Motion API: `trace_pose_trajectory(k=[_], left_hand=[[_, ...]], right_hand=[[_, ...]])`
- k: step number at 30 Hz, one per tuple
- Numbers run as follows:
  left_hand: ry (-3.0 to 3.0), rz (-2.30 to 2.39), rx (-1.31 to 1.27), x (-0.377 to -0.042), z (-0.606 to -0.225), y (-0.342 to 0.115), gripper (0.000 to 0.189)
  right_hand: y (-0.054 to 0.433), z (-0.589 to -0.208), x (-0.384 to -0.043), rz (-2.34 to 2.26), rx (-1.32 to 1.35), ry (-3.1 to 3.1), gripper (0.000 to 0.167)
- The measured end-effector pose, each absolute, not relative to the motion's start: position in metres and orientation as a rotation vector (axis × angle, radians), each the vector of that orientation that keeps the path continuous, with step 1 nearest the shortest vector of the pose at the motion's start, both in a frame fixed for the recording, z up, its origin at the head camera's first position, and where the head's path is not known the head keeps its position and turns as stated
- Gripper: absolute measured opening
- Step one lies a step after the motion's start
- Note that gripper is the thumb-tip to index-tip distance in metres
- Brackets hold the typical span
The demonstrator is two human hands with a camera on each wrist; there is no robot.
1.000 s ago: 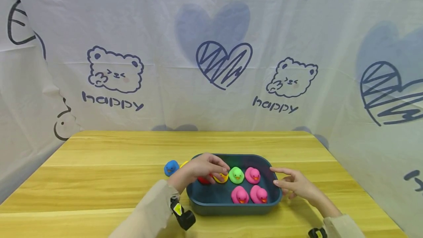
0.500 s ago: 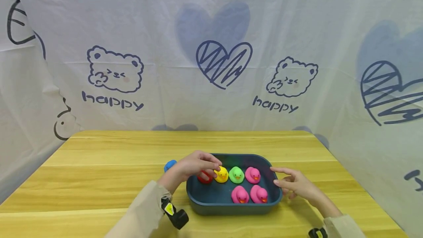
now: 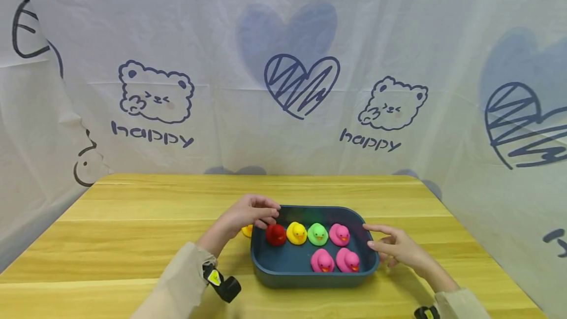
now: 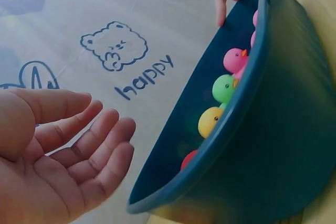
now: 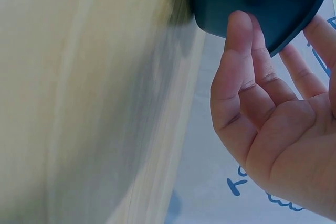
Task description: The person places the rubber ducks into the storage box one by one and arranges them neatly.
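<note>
A dark blue-green plastic basin (image 3: 310,280) holds a red duck (image 3: 276,235), a yellow duck (image 3: 297,233), a green duck (image 3: 317,234) and several pink ducks (image 3: 322,261). My left hand (image 3: 249,213) hovers at the basin's back left corner, near the red duck. Its palm and loosely bent fingers (image 4: 105,145) hold nothing in the left wrist view. At the basin's right end, my right hand (image 3: 400,249) rests its fingertips (image 5: 240,24) against the outer wall and rim, not wrapped round it. Another yellow duck (image 3: 247,231) lies outside the basin, partly hidden by the left hand.
The basin stands on a wooden table (image 3: 155,240), towards the front. Behind the table hangs a pale cloth (image 3: 230,127) printed with bears and hearts. Each wrist wears a black strap with a small camera (image 3: 228,287).
My left hand has drawn back leftwards from over the yellow duck in the basin, uncovering it and the red duck. It now hides the blue duck outside. The right hand stays in place.
</note>
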State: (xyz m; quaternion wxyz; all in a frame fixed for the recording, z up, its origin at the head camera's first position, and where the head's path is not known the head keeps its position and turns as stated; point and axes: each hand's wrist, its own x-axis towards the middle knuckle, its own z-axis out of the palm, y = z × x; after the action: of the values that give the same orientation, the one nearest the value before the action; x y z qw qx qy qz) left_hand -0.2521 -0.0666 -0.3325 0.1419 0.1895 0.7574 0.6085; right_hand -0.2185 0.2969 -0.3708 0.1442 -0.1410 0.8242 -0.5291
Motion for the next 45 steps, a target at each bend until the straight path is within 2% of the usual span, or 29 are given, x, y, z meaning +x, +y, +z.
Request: trace_pose_trajectory(k=[5,33,45], left_hand=[[2.244,1.786,0.545,-0.253,-0.333,-0.076,0.028],[2.698,1.759,0.441,-0.263,-0.36,-0.124,0.017],[2.714,1.725,0.398,-0.267,-0.369,-0.14,0.025]], right_hand=[[0.297,-0.371,-0.218,-1.524,-0.391,2.372,0.058],[0.296,-0.372,-0.219,-1.536,-0.396,2.354,0.056],[0.295,-0.37,-0.217,-1.527,-0.382,2.353,0.058]])
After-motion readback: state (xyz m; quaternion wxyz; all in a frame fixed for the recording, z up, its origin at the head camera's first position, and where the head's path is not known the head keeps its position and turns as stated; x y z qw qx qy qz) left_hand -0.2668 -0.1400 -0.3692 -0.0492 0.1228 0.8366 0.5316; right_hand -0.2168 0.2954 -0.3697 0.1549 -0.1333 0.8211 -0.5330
